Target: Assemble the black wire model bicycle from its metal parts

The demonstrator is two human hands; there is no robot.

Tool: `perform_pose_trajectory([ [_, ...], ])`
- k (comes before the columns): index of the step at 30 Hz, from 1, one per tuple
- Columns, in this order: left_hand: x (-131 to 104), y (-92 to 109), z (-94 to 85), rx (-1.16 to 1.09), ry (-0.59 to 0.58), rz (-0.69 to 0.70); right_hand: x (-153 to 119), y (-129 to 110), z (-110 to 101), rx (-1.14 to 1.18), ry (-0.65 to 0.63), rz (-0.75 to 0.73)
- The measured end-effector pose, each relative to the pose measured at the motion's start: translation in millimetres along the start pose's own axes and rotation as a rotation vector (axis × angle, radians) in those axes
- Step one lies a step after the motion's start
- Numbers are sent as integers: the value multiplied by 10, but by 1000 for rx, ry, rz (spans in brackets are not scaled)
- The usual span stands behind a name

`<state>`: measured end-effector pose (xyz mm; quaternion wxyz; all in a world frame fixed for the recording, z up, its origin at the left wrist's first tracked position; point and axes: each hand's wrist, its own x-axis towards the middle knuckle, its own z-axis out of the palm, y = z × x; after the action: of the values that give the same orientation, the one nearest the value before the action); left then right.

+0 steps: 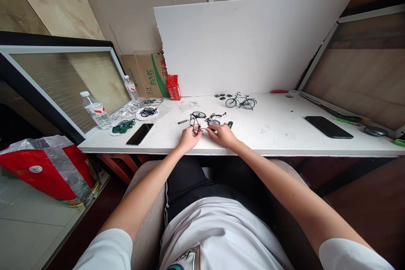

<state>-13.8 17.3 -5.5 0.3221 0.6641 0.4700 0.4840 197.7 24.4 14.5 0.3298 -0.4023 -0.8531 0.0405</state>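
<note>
My left hand (188, 139) is closed around the lower part of a small black model bicycle frame (195, 123), held upright just above the desk's front edge. My right hand (224, 136) pinches a thin screwdriver-like tool (204, 128), its tip at the lower part of the frame; the exact contact is too small to tell. Just behind my hands lie a loose black model wheel (199, 114) and another black wheel with curved parts (214, 122). A finished-looking green model bicycle (241, 101) stands farther back to the right.
On the left are a plate of green parts (123, 126), a plate of black parts (148, 112), a phone (139, 134) and water bottles (96, 109). A red box (174, 87) stands behind. Another phone (328, 127) lies right. A white board (253, 46) leans at the back.
</note>
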Motion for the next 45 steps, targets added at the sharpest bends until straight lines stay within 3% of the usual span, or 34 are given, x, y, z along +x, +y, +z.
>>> perform_pose_trajectory([
  [13,15,-78,14,29,-2,46,0,-7,9,-36,1,-6],
  [24,-27,29,21,96,-4,91,1,-13,2,-30,-10,-19],
  [45,-24,23,23,77,-18,82,3,-16,2,-50,-19,-23],
])
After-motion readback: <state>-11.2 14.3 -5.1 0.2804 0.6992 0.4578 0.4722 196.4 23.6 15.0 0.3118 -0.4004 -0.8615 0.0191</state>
